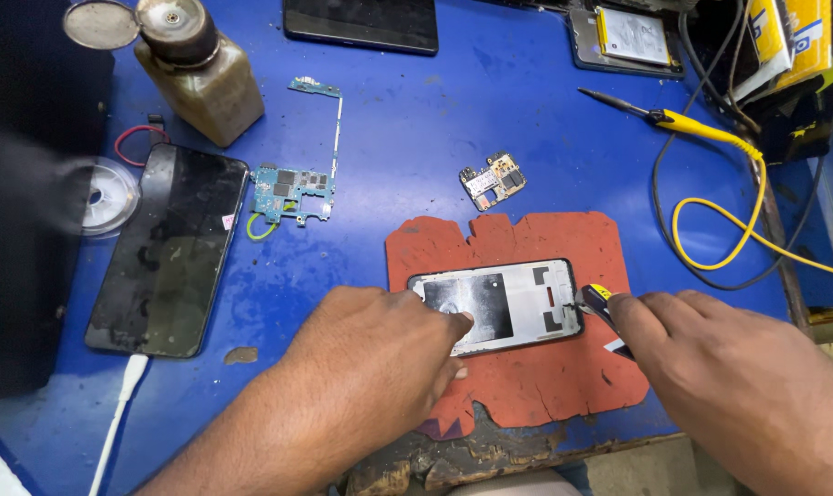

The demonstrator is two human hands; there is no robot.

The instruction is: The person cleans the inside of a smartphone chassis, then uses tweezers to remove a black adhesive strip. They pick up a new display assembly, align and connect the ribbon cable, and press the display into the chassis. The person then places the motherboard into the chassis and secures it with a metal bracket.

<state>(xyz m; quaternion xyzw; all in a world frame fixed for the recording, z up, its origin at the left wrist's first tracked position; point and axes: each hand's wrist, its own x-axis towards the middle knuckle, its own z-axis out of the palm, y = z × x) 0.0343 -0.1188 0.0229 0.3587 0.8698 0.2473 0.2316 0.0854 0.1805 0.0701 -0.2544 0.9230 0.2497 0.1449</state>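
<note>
On red mat [527,386], phone frame [508,303] lengthwise left-right, slightly tilted

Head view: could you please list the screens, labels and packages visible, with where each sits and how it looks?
Dark phone screen: left, glossy black rectangle, white cable attached.
Second screen: top edge, black.
Battery label: top right, white rectangle.
Yellow package: top-right corner.
Opened phone frame: red mat, between left hand and right hand.

A blue table [490,119] is carrying a red mat [527,386] near its chipped front edge. A black phone [168,253], a green circuit board [291,195], a smaller board [493,180], a brown bottle [201,78] and a yellow-handled tool [683,122] are lying on it.
</note>
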